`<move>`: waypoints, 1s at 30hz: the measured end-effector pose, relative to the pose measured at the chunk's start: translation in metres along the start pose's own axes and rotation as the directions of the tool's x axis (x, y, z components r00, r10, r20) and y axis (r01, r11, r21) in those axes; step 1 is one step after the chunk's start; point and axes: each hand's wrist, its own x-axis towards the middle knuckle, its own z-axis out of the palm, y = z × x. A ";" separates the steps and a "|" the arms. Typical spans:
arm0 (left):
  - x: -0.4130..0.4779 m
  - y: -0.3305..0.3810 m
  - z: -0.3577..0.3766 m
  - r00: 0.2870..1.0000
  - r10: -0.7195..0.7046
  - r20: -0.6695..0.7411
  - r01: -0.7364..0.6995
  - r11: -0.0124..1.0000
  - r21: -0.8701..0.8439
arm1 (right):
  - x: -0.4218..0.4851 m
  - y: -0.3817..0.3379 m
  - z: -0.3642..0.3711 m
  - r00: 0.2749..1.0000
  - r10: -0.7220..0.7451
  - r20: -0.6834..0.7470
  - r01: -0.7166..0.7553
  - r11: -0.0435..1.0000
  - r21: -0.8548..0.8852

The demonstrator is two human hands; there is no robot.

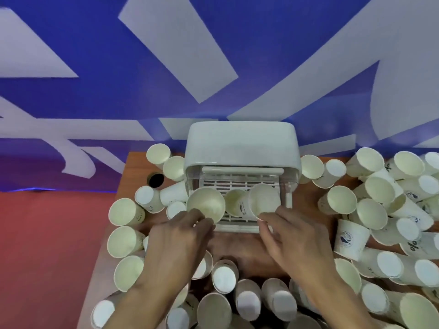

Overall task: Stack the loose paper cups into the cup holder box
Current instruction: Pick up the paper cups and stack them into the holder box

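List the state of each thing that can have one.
cup holder box, open at front, slatted tray showing
left cup, tipped over tray, held by left hand
right cup, tipped over tray, rim pinched by right hand
middle cup, lying on tray, unheld
loose cups, scattered on table

Slim pickings for reading here. Just right of the cup holder box [241, 148] and nearer to you, a standing cup [351, 238] shows a round blue emblem ringed with lettering, far too blurred to make out. Further right of the box, a lying cup [414, 245] bears a bold dark "%" mark, turned sideways. At the box's open front, a tilted cup [244, 207] carries small dark print, illegible.
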 end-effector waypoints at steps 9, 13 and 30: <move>0.001 -0.025 0.036 0.995 -0.088 0.049 0.089 0.996 -0.011 | 0.021 -0.015 0.034 0.975 -0.040 0.218 0.070 0.988 -0.135; 0.002 -0.026 0.052 0.993 -0.086 0.083 0.088 0.996 -0.013 | 0.015 -0.014 0.039 0.960 -0.039 0.278 0.081 0.987 -0.142; 0.031 -0.048 0.104 0.947 0.072 0.314 -0.082 0.997 0.018 | 0.020 -0.002 0.095 0.908 -0.009 0.419 0.070 0.989 -0.130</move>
